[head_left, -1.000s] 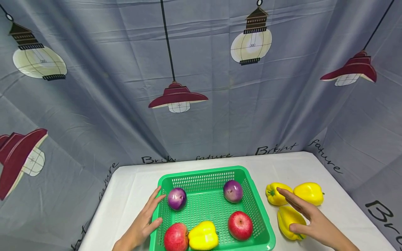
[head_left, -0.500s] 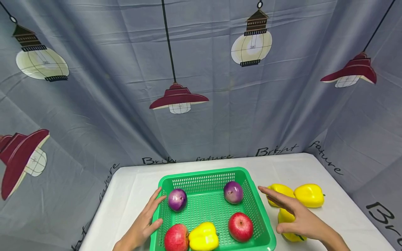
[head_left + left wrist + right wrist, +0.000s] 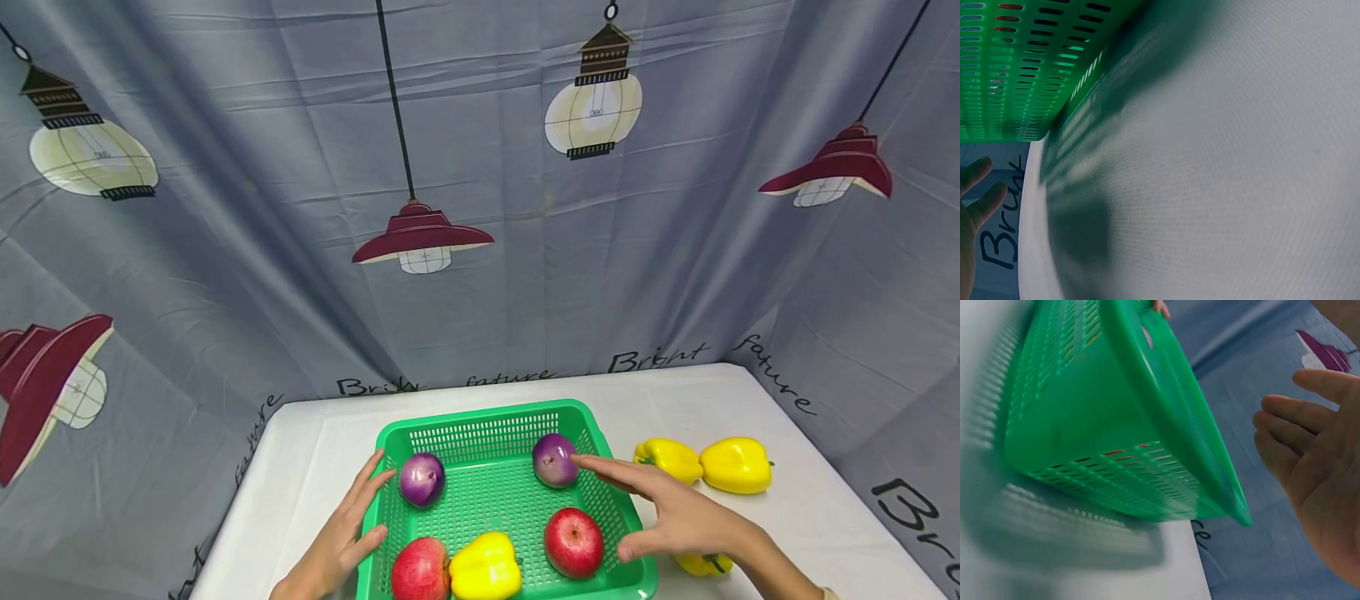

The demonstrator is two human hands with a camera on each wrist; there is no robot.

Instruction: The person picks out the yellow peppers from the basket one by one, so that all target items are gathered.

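Observation:
A green plastic basket point(image 3: 487, 415) stands on the white table. Inside lie two purple eggplants, a left one point(image 3: 422, 480) and a right one point(image 3: 555, 460), two red apples, one at the front left point(image 3: 421, 568) and one at the right point(image 3: 573, 543), and a yellow bell pepper point(image 3: 486, 567). My left hand point(image 3: 341, 533) is beside the basket's left wall, fingers spread at the rim. My right hand point(image 3: 682, 512) reaches over the right rim, fingers extended and holding nothing; its fingertips overlap the right eggplant in the head view. In the right wrist view the right palm point(image 3: 1329, 469) faces the basket.
Right of the basket lie two yellow bell peppers, one point(image 3: 669, 460) beside the other point(image 3: 737, 465). A third pepper point(image 3: 705, 565) is mostly hidden under my right hand. A grey curtain point(image 3: 480, 317) printed with lamps hangs behind and around the table.
My right hand has moved left from above the yellow peppers to over the basket's right rim. The left hand and the contents of the basket stay in place.

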